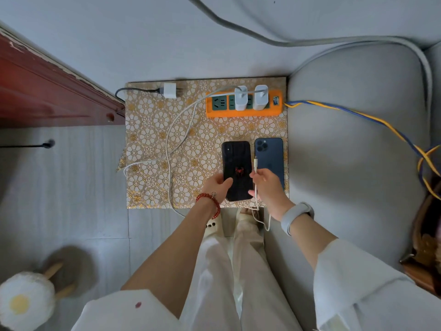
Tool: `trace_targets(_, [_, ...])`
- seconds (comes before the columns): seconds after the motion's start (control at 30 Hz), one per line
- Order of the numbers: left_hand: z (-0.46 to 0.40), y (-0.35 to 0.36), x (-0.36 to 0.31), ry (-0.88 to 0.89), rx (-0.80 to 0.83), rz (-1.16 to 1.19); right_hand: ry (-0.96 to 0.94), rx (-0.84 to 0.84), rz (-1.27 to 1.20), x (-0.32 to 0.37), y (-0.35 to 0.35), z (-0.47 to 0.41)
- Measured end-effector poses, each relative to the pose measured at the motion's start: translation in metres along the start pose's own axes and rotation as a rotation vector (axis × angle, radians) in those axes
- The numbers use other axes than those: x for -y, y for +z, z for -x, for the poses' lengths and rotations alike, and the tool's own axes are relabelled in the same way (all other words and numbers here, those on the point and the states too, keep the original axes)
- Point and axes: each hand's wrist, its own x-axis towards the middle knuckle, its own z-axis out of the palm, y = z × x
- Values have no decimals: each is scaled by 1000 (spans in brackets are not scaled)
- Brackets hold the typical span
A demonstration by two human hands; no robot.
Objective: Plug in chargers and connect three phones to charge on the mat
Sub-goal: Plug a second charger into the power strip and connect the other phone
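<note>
A gold flower-patterned mat (152, 130) lies on the floor. On it sits an orange power strip (243, 113) with two white chargers (240, 97) plugged in. A third white charger (170, 90) with a dark cable lies unplugged at the mat's far left. My left hand (216, 185) grips a black phone with a red spider mark (236, 163) by its lower left edge. My right hand (266, 185) pinches a white cable (256, 166), plug end pointing up, over a blue phone (270, 151) lying face down on the mat. Only two phones are in view.
A grey sofa cushion (358, 151) borders the mat on the right, with a yellow-and-blue cord (358, 115) running across it. White cables (171, 139) loop over the mat's left half. A red wooden cabinet (47, 91) stands far left. A fluffy slipper (23, 302) lies at the near left.
</note>
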Motion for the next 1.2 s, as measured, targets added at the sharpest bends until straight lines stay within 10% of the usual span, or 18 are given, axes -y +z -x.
trace_targets(0.3, [13,-8,-6,-40,14,329,-323,-109,177,-13,-14,45])
trace_targets(1.2, [22,-33,-8,14,-8,543,-163,81,234,-13,21,48])
